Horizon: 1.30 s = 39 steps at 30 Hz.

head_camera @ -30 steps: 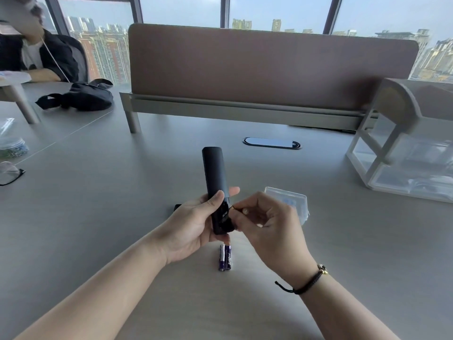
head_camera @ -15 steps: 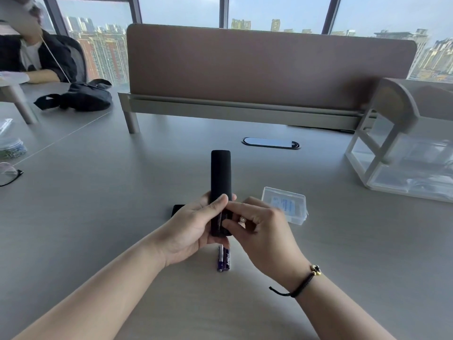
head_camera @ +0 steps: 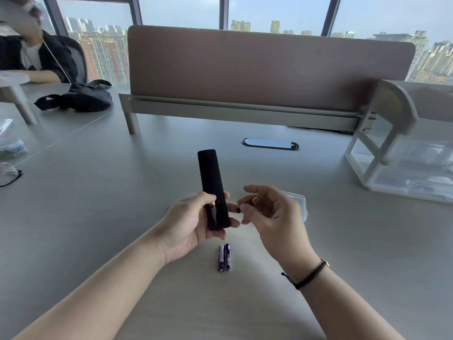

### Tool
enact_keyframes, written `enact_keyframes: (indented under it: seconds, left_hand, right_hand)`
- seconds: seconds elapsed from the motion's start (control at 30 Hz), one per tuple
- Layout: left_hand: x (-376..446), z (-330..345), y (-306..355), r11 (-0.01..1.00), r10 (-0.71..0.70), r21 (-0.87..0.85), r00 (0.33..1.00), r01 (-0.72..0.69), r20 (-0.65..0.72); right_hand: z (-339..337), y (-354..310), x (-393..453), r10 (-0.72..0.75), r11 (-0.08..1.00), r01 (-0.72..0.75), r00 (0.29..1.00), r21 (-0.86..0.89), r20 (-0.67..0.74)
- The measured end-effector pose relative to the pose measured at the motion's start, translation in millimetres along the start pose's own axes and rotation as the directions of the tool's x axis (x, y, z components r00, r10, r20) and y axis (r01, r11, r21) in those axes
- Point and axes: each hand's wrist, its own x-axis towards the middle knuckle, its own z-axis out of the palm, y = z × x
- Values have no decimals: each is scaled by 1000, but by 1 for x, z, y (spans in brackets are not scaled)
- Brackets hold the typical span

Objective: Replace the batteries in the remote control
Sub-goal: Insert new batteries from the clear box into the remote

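My left hand [head_camera: 188, 224] grips a black remote control [head_camera: 212, 182] by its near end, back side up, above the grey desk [head_camera: 98, 217]. The battery compartment is open, and one black-and-gold battery [head_camera: 213, 212] lies inside it. Just right of the remote, my right hand [head_camera: 272, 217] pinches a second black-and-gold battery [head_camera: 247, 203] between thumb and fingertips. Two purple batteries [head_camera: 224, 257] lie side by side on the desk below my hands. A clear plastic battery case [head_camera: 300, 203] sits behind my right hand, mostly hidden.
A brown divider panel [head_camera: 269, 67] closes off the back of the desk. A clear drawer organiser [head_camera: 402, 155] stands at the right. A cable grommet [head_camera: 270, 144] lies beyond the remote. Glasses [head_camera: 9, 174], a black bag [head_camera: 81, 96] and a seated person [head_camera: 29, 52] are at the left.
My right hand has drawn away from the remote to the right with a battery pinched in its fingers. The open compartment with one battery now shows.
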Motion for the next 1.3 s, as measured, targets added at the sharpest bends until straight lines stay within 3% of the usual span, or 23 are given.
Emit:
enact_keyframes:
  seconds: [0.27,0.57,0.8,1.03,1.3]
  left_hand:
    - [0,0,0,1000,-6,13,1000,6,3]
    - [-1,-2,-1,999,-14,39,998,12,58]
    - [-1,-2,-4,995,33,93,998,-37,51]
    - [-1,-3,-5,980,57,188,998,-60,23]
    - [-1,-2,-5,969,84,235,996,-82,-1]
  right_hand:
    - [-2,1,3,131,975,-117,989,189,-63]
    - [-3,-2,4,194,956,-168,977,242,-89]
    - [-2,-6,2,219,945,-196,974,262,-64]
    - [-2,-13,1,300,877,-263,954,403,-30]
    - [-2,-17,-1,320,865,-306,947,397,34]
